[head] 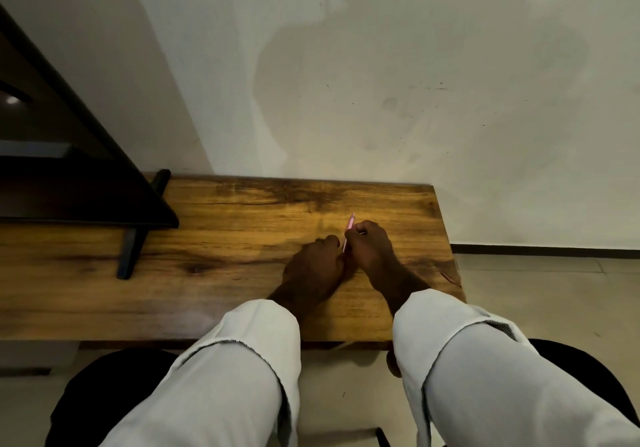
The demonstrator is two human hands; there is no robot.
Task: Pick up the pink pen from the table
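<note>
Pale rolled sleeves (242, 360) fill the near view. Beyond them, at about one o'clock on the wooden table (214, 238), a slim pink pen (349, 230) is pinched by the curled right hand (372, 249) and the left hand (317, 266). It is judged light, stiff and smooth, best held mid-barrel. A stained wall (381, 83) rises behind at twelve o'clock.
</note>
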